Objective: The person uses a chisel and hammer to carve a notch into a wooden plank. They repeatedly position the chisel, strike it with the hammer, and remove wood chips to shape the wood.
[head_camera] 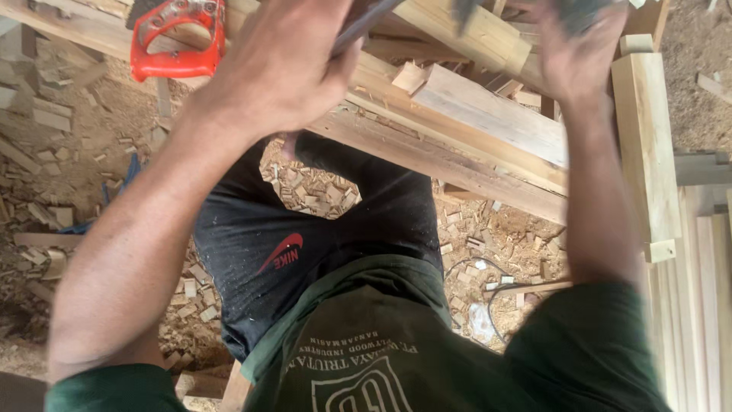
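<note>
My left hand (282, 69) is raised over a stack of wooden beams (488, 114), closed around a thin grey metal tool (364, 24) that slants up to the right. My right hand (579, 61) is blurred with motion at the top right. Its fingers wrap a dark object (587, 9) that the frame edge cuts off. Both hands hover above the long plank (457, 164) that crosses in front of my knees. My dark shorts and green shirt fill the lower middle.
A red-handled saw (175, 38) lies at the top left. A pale upright post (646, 145) and stacked slats (701, 305) stand at the right. Wood offcuts and chips (313, 191) cover the ground, where a black cable (488, 305) also lies.
</note>
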`<act>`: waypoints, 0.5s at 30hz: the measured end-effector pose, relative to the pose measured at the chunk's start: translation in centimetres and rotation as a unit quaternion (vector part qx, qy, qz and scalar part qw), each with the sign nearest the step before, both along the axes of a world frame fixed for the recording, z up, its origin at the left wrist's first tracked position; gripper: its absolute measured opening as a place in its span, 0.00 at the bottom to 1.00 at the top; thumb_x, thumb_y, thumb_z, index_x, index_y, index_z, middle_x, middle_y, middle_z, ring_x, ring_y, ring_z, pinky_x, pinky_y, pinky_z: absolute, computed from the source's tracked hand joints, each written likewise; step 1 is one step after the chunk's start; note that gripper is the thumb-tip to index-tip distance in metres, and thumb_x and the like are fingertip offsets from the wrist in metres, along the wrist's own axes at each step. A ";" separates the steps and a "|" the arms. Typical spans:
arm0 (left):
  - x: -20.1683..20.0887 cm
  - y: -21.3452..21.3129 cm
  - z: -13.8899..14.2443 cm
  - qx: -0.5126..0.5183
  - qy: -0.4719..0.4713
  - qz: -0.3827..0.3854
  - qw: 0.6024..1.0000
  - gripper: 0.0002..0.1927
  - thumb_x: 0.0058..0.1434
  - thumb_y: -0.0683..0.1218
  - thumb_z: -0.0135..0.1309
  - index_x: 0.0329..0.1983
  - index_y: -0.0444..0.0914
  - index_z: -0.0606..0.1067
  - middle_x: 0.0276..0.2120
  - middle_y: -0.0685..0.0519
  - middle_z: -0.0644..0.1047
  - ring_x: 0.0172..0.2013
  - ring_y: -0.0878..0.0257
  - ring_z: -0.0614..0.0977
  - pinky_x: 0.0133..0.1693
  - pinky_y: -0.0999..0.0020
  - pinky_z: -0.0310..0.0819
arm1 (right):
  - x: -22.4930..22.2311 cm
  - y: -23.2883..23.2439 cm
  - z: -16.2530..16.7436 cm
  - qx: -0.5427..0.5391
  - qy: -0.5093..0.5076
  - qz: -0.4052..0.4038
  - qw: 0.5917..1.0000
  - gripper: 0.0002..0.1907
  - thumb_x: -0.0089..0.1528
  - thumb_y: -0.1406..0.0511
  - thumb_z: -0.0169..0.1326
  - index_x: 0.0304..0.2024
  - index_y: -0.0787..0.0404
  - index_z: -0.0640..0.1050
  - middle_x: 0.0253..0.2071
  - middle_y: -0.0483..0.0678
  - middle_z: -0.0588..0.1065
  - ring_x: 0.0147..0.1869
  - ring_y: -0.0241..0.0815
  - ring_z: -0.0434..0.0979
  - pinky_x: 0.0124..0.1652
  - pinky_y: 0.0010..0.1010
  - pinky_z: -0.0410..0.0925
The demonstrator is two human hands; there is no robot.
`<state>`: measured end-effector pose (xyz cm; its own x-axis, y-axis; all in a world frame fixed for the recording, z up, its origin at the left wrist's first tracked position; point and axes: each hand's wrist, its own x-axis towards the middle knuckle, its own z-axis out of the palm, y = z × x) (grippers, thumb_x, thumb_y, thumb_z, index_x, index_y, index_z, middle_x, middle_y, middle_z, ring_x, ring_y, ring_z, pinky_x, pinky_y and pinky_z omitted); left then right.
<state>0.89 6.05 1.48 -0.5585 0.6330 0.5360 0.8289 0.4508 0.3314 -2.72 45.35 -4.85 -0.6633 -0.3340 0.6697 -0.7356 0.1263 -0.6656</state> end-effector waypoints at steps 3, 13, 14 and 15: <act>0.3 -2.0 -1.7 0.035 -0.149 0.020 0.988 0.16 0.71 0.38 0.52 0.58 0.29 0.64 0.28 0.46 0.74 0.27 0.55 0.80 0.31 0.57 0.76 | 3.7 0.8 0.1 0.521 -0.079 -0.284 0.801 0.24 0.61 0.50 0.63 0.51 0.58 0.81 0.37 0.53 0.80 0.34 0.46 0.81 0.34 0.40 0.75; 0.1 -3.3 -6.7 0.049 -0.347 0.090 0.932 0.09 0.70 0.44 0.53 0.44 0.36 0.65 0.20 0.51 0.69 0.21 0.59 0.74 0.26 0.57 0.69 | 3.5 3.9 -3.2 0.476 -0.454 -0.200 0.726 0.40 0.52 0.44 0.67 0.59 0.59 0.78 0.47 0.58 0.81 0.51 0.49 0.80 0.55 0.43 0.73; 0.2 -3.6 -7.0 0.047 -0.361 0.101 0.926 0.10 0.69 0.45 0.53 0.44 0.36 0.65 0.18 0.52 0.69 0.19 0.59 0.74 0.26 0.57 0.68 | 2.9 4.0 -3.5 0.487 -0.478 -0.194 0.704 0.38 0.54 0.44 0.67 0.57 0.62 0.80 0.47 0.63 0.78 0.52 0.53 0.80 0.57 0.45 0.72; 0.4 -4.0 -7.2 0.050 -0.365 0.103 0.924 0.09 0.69 0.44 0.53 0.43 0.36 0.65 0.18 0.52 0.68 0.20 0.59 0.74 0.27 0.57 0.67 | 2.5 3.9 -3.7 0.498 -0.502 -0.188 0.682 0.36 0.56 0.44 0.67 0.54 0.65 0.83 0.48 0.68 0.76 0.54 0.58 0.79 0.59 0.47 0.72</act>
